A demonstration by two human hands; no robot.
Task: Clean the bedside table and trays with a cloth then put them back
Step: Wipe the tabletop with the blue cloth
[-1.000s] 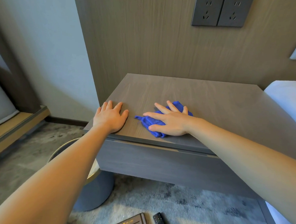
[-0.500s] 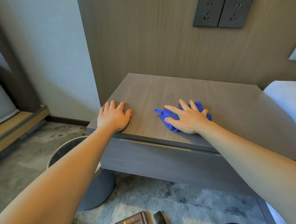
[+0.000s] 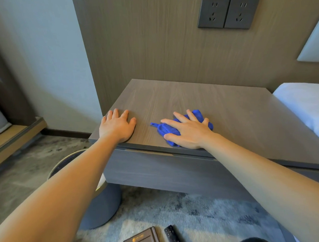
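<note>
Right hand (image 3: 189, 131) flat, fingers spread, pressing crumpled blue microfibre cloth (image 3: 175, 129) onto grey wood-grain bedside table (image 3: 200, 100), near edge: pressure for wiping. Left hand (image 3: 117, 125) open, palm down at near-left corner, likely bracing. Brown leather tray (image 3: 141, 241) on floor, presumably cleared off top.

Cloth (image 3: 181, 128) on bedside table (image 3: 219, 106) front; bin (image 3: 96, 203) below left.
</note>
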